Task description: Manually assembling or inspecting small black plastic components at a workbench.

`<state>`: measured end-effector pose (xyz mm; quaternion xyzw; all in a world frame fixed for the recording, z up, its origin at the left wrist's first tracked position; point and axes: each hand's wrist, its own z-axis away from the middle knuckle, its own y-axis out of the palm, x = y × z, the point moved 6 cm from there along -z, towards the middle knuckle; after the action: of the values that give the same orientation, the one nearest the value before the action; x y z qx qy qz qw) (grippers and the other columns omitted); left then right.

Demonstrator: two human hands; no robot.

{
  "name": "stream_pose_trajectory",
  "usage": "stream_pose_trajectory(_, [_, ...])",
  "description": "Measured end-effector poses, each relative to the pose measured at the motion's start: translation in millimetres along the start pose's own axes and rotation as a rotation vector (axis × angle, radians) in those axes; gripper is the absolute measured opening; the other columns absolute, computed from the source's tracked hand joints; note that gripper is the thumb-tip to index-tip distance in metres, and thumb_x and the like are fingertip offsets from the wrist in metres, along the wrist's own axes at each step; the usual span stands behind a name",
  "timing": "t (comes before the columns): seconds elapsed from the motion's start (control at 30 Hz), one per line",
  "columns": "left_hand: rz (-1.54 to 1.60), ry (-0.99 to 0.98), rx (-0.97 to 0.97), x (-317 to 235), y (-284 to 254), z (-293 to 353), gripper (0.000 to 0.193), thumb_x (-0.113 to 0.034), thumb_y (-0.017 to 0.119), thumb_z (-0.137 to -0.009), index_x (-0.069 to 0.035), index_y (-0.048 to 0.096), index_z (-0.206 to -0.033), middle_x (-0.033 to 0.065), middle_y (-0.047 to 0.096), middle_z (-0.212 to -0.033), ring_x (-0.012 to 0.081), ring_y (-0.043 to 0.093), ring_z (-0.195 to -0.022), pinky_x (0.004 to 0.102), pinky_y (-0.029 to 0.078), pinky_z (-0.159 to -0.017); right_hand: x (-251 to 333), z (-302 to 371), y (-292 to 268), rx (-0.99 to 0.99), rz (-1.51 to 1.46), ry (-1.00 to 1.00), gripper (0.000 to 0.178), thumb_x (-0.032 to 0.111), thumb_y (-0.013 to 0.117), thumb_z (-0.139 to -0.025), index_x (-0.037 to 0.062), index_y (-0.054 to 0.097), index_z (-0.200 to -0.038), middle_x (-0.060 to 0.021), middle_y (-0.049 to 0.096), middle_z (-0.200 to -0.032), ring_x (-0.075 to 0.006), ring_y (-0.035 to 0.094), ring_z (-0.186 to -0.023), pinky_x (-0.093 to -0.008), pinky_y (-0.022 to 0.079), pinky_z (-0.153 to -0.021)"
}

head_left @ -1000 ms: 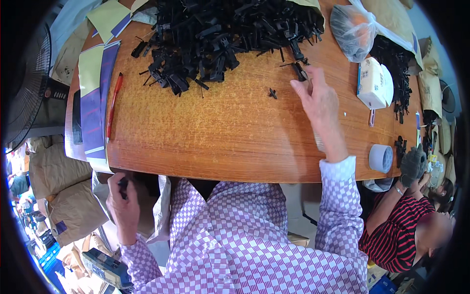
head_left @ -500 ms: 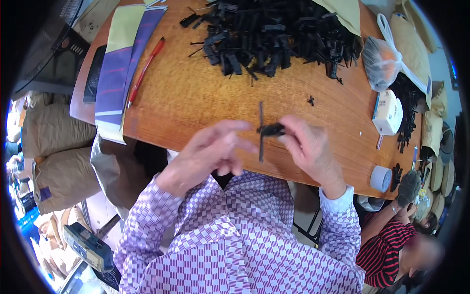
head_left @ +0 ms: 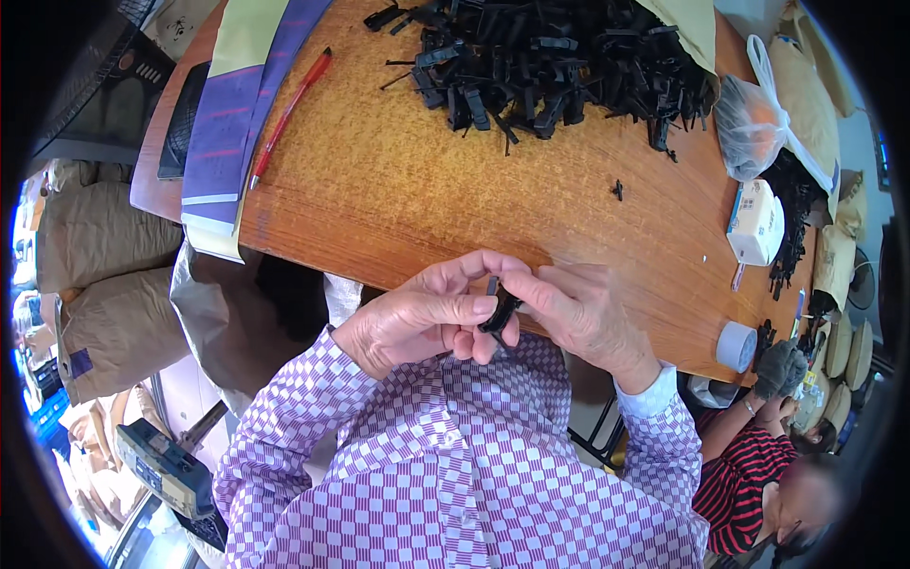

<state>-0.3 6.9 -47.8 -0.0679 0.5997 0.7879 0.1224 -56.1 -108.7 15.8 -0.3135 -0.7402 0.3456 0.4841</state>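
Note:
A small black plastic part (head_left: pixel 500 311) is held between both hands just in front of the table's near edge. My left hand (head_left: pixel 427 313) is closed on it, thumb on one side and fingers curled behind. The thumb and forefinger of my right hand (head_left: pixel 583 308) pinch its upper end. Fingers cover much of the part, so its full shape is hidden. On the far side of the wooden table (head_left: pixel 379 199) lies a large pile of similar black parts (head_left: pixel 550 71). One tiny black piece (head_left: pixel 618 190) lies apart on the tabletop.
At the left are a red pen (head_left: pixel 291 116) and a purple-and-yellow paper sack (head_left: pixel 223 123). A tissue pack (head_left: pixel 755 223), a tape roll (head_left: pixel 737 346) and a tied plastic bag (head_left: pixel 749 123) stand at the right. Brown sacks (head_left: pixel 123 322) flank the table; a co-worker (head_left: pixel 744 484) sits at right.
My hands have come together and drawn nearer my body. The black part, earlier in my right hand with a long thin strip upright, is now gripped by both hands.

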Motion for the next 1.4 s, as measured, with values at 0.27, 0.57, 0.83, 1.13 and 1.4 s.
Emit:
stream_pose_trajectory(0.27, [-0.434, 0.171, -0.233, -14.1, 17.6, -6.5, 0.039, -0.008, 0.060, -0.088, -0.010, 0.039, -0.122, 0.0130, 0.063, -0.091, 0.0160, 0.065, -0.069, 0.0223, 0.051, -0.058, -10.0, 20.9, 4.4, -0.135, -0.498, 0.535, 0.030, 0.009, 0.057, -0.090, 0.0023, 0.048, -0.119, -0.0052, 0.052, -0.071, -0.0114, 0.052, -0.063, -0.0241, 0.042, -0.058])
stream_pose_trajectory(0.57, [-1.156, 0.534, -0.373, -20.5, 27.8, -22.0, 0.033, 0.008, 0.057, -0.084, -0.007, 0.040, -0.109, 0.0049, 0.052, -0.082, 0.0106, 0.057, -0.068, 0.0241, 0.047, -0.060, -12.9, 21.9, 13.9, -0.219, -0.700, 0.620, 0.020, 0.017, 0.045, -0.098, -0.0013, 0.051, -0.102, -0.0121, 0.058, -0.081, -0.0179, 0.057, -0.072, -0.0282, 0.045, -0.065])
stream_pose_trajectory(0.83, [-1.577, 0.582, -0.471, -23.2, 49.8, -28.1, 0.034, 0.009, 0.059, -0.081, -0.005, 0.039, -0.105, 0.0047, 0.049, -0.072, 0.0075, 0.050, -0.060, 0.0238, 0.042, -0.053, -17.5, 27.5, 12.2, -0.306, -0.666, 0.634, 0.012, 0.011, 0.048, -0.096, 0.0003, 0.052, -0.097, -0.0192, 0.058, -0.070, -0.0348, 0.061, -0.061, -0.0370, 0.044, -0.053])
stream_pose_trajectory(1.13, [-1.614, 0.672, -0.553, -27.1, 46.5, -27.2, 0.033, 0.007, 0.058, -0.079, -0.005, 0.043, -0.106, 0.0149, 0.059, -0.089, 0.0297, 0.063, -0.070, 0.0360, 0.050, -0.060, -26.4, 25.2, 22.3, -0.386, -0.708, 0.642, 0.013, 0.013, 0.050, -0.095, 0.0020, 0.053, -0.102, -0.0157, 0.060, -0.077, -0.0275, 0.061, -0.068, -0.0325, 0.045, -0.058])
stream_pose_trajectory(1.4, [-0.401, 0.538, -0.342, -35.4, 24.0, -16.2, 0.032, -0.010, 0.050, -0.093, -0.010, 0.042, -0.124, 0.0105, 0.058, -0.100, 0.0162, 0.060, -0.068, 0.0208, 0.042, -0.053, -32.4, 31.5, 27.5, -0.449, -1.153, 0.702, 0.014, 0.012, 0.051, -0.096, 0.0001, 0.053, -0.104, -0.0049, 0.059, -0.081, -0.0034, 0.044, -0.051, -0.0164, 0.034, -0.043])
